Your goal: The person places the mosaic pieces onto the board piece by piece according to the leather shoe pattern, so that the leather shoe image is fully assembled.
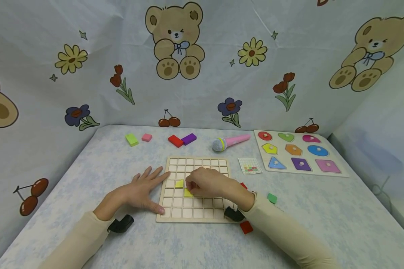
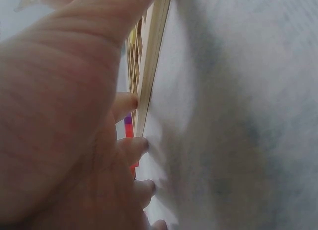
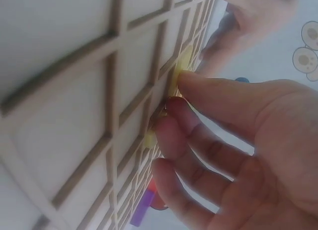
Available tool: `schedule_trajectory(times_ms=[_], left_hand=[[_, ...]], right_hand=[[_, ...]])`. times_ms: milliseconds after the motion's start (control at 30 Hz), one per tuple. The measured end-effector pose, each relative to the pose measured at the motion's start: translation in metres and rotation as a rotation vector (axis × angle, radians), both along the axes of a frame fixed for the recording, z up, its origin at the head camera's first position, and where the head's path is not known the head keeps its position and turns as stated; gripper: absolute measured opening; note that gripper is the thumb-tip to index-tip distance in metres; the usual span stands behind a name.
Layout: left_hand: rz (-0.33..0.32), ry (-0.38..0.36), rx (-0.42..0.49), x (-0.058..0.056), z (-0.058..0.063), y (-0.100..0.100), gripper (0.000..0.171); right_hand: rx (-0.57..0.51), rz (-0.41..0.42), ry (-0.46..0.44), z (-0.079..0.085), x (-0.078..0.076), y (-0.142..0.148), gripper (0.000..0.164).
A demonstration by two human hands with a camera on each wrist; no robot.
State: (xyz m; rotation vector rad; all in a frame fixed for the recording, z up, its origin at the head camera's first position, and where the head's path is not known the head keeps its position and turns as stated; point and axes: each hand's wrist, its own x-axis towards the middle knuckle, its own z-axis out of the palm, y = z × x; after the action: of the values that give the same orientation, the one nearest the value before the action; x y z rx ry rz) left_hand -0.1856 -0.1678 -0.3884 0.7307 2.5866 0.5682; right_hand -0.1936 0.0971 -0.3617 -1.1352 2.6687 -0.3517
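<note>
A wooden grid board (image 1: 175, 219) lies flat on the table. On it are two yellow square tiles, one upper-left tile (image 1: 179, 183) and one lower tile (image 1: 187, 192). My right hand (image 1: 207, 182) is over the board's middle, thumb and curled fingers at the lower tile. In the right wrist view, the thumb tip touches a yellow tile (image 3: 185, 61), the index fingertip close beside it. With fingers spread, my left hand (image 1: 141, 189) rests at the board's left edge, thumb on the lower-left corner. The left wrist view shows its fingertips along the board's side (image 2: 151, 66).
Behind the board are a lime block (image 1: 132, 139), pink block (image 1: 147, 137), red block (image 1: 176, 141), purple block (image 1: 189, 139) and pink microphone (image 1: 233, 140). A pattern card (image 1: 250, 166) and shape puzzle (image 1: 304, 153) sit right. Near my right forearm lie a green block (image 1: 272, 198) and red block (image 1: 246, 227).
</note>
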Motion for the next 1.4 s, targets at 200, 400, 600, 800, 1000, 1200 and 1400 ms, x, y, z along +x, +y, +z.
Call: schedule_trajectory(times_ms=[200, 400, 600, 800, 1000, 1200, 1400], left_hand=[[0.000, -0.005, 0.001, 0.002, 0.001, 0.001, 0.122], [0.003, -0.017, -0.010, 0.001, 0.004, 0.003, 0.122], [0.004, -0.011, -0.012, 0.002, 0.005, 0.004, 0.122], [0.001, -0.012, 0.008, 0.004, 0.005, 0.004, 0.121], [-0.001, -0.013, 0.011, 0.004, 0.005, 0.001, 0.121], [-0.012, -0.006, 0.022, 0.003, 0.004, -0.001, 0.120], [-0.011, -0.008, 0.021, 0.002, 0.003, -0.001, 0.120]], right_hand=[[0.000, 0.018, -0.008, 0.002, 0.006, 0.007, 0.008], [-0.001, -0.005, -0.066, 0.005, 0.015, 0.025, 0.005], [-0.030, -0.078, -0.059, 0.008, 0.019, 0.049, 0.004], [-0.027, -0.147, -0.077, 0.008, 0.024, 0.076, 0.007], [-0.010, -0.204, -0.134, 0.010, 0.035, 0.101, 0.012], [-0.006, -0.209, -0.178, 0.011, 0.045, 0.122, 0.016], [-0.046, -0.187, -0.213, 0.009, 0.050, 0.136, 0.015]])
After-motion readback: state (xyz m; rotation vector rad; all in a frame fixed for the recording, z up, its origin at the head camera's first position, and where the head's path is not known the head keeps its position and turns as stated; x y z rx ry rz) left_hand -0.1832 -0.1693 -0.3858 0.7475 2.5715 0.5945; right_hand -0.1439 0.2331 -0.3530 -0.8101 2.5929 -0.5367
